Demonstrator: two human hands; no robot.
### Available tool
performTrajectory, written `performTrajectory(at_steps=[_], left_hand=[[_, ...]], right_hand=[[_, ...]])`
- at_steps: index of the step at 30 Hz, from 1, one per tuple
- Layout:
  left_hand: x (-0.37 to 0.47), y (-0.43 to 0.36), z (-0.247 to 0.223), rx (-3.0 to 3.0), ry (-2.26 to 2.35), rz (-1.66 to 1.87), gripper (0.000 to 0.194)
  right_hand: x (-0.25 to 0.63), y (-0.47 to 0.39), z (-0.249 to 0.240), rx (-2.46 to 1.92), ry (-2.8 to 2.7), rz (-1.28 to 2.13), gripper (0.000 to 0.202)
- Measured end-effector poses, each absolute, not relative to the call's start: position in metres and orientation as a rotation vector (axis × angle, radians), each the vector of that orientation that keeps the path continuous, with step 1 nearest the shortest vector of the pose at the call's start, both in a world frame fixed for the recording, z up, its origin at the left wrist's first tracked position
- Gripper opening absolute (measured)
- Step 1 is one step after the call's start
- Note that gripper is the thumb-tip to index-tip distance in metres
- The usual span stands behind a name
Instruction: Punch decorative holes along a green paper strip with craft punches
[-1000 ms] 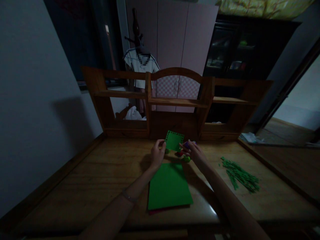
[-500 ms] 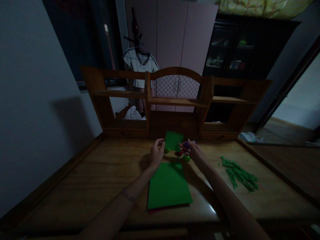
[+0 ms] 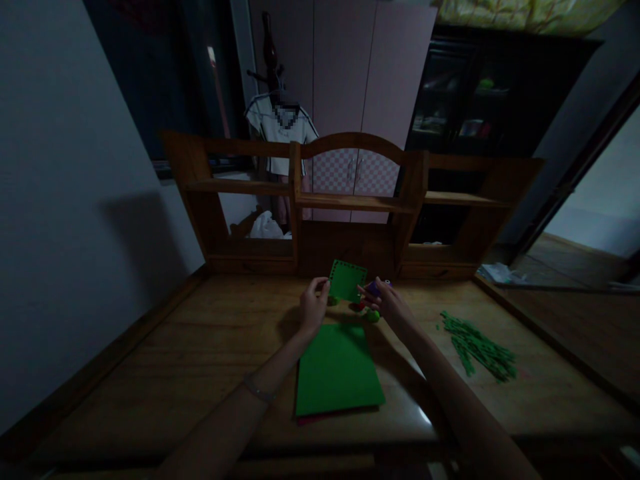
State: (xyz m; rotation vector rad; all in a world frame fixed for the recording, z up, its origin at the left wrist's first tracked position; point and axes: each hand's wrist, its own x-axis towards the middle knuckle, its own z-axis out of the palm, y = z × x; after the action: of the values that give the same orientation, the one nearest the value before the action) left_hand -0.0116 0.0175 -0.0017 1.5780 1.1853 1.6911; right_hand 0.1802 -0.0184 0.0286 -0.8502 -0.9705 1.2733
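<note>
A square of green paper (image 3: 347,281), with dark cut-out marks along its edges, is held up above the desk. My left hand (image 3: 314,305) pinches it at the left edge. At its right edge, my right hand (image 3: 391,301) is closed round a small purple paper punch (image 3: 373,289), mostly covered by the fingers. Behind and below the paper lie a small red object (image 3: 357,307) and a round bright-green one (image 3: 373,315), both partly hidden. Closer to me, a stack of green paper sheets (image 3: 339,370) lies flat, with a reddish sheet showing underneath.
Cut green paper strips (image 3: 480,347) lie in a pile on the right of the wooden desk (image 3: 200,360). A wooden shelf unit (image 3: 357,203) rises along the desk's back edge. To the left is a wall (image 3: 75,220).
Hardly anything differs. Both hands keep the green paper and the purple punch in nearly the same place; the view has shifted very slightly.
</note>
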Motion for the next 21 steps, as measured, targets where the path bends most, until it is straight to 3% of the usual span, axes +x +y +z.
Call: performTrajectory(at_steps=[21], left_hand=[[-0.0114,0.0181,-0.0009,1.561,1.213,1.696,0.026]], right_hand=[[0.1796,-0.0227,0.0341,-0.852,-0.959,1.321,0.031]])
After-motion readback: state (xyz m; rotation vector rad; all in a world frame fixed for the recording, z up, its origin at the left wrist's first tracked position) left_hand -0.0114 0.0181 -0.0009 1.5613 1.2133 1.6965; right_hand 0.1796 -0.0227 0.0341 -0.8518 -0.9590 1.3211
